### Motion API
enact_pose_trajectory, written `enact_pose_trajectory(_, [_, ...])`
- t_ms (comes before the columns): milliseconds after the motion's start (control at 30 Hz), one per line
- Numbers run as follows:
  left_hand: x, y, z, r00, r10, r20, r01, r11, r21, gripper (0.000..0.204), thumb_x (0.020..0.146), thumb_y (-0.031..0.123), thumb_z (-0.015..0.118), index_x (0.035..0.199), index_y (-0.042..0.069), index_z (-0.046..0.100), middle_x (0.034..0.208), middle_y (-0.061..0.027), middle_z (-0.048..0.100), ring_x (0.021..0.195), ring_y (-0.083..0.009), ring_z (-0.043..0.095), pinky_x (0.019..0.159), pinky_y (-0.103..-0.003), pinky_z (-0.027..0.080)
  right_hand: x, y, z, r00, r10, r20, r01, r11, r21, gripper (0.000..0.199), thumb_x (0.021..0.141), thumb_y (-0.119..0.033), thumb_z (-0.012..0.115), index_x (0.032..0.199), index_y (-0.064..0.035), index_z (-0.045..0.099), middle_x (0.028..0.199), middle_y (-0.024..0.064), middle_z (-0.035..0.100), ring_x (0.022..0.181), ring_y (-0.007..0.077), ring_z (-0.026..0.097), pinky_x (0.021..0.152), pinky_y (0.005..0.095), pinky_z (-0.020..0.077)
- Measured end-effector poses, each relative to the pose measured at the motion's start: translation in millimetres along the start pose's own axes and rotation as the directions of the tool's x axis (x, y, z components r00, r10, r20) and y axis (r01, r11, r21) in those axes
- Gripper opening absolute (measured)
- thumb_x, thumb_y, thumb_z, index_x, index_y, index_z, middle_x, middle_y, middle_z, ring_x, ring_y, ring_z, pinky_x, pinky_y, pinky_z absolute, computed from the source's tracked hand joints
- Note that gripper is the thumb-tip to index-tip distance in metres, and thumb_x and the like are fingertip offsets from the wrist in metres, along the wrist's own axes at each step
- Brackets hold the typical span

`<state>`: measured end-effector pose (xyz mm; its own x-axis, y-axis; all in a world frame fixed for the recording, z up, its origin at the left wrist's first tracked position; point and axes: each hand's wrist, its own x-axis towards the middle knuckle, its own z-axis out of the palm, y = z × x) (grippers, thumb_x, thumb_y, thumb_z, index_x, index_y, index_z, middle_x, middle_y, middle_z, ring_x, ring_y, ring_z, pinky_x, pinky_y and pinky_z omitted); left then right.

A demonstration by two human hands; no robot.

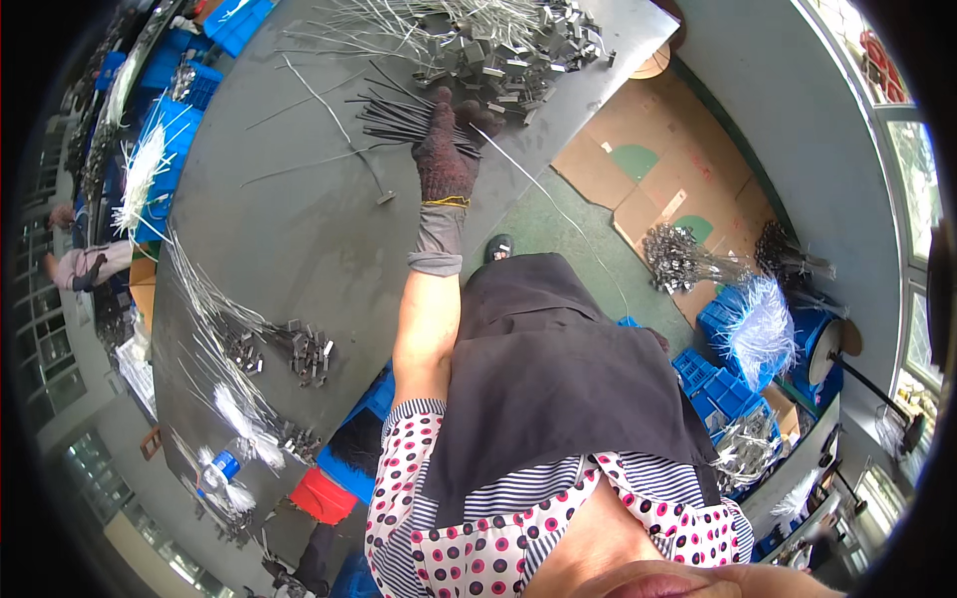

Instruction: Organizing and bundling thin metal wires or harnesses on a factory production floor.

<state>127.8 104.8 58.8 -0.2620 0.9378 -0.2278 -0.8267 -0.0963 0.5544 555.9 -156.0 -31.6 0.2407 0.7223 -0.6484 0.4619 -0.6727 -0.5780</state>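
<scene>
My left hand, in a dark knitted work glove with a grey cuff and a yellow band, reaches out over a grey metal table. Its fingers close around a bundle of thin black strips, whose ends fan out to the left. Just beyond the glove lies a heap of wires with small dark metal blocks on their ends. One single wire with a block at its tip rests left of my hand. A pale wire trails from beside the glove over the table edge. I cannot see my right hand.
More wires with blocks lie on the table's near left part. Blue crates, a bundle of wires and flattened cardboard are on the floor to the right. Another person is at the far left.
</scene>
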Motion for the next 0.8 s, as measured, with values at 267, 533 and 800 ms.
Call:
enact_pose_trajectory(267, [-24.0,-13.4,-32.1,0.985,-0.173,-0.002,0.172,0.983,0.068,0.024,0.097,0.020,0.063,0.118,0.008,0.064,0.102,-0.0108,0.067,0.093,-0.0280,0.067,0.089,-0.053,0.058,15.2,-83.1,21.9,0.983,-0.167,0.081,0.170,0.985,-0.036,0.033,0.084,-0.031,0.075,0.079,0.0012,0.072,0.063,0.0058,0.064,0.059,0.0109,0.056,0.056,0.0291,0.0453])
enact_pose_trajectory(533, [-43.5,-44.6,-22.9,0.969,-0.246,-0.021,0.241,0.924,0.295,0.027,0.096,0.018,0.066,0.118,0.002,0.065,0.116,-0.0110,0.066,0.101,-0.0259,0.066,0.088,-0.043,0.056,64.3,-262.7,94.0,0.904,-0.383,0.189,0.277,0.863,0.421,0.044,0.095,-0.040,0.058,0.114,-0.0008,0.066,0.090,0.0084,0.070,0.070,0.0131,0.062,0.051,0.0266,0.0458])
enact_pose_trajectory(800, [-30.5,-43.7,-25.5,0.997,-0.074,0.020,0.013,0.417,0.909,0.023,0.096,0.019,0.063,0.108,0.002,0.071,0.095,-0.0041,0.071,0.076,-0.0096,0.066,0.066,-0.026,0.053,103.4,-371.8,169.6,0.854,-0.514,0.076,0.473,0.830,0.295,0.061,0.099,-0.050,0.050,0.121,0.0059,0.059,0.108,0.0242,0.067,0.096,0.0358,0.067,0.080,0.0410,0.0528])
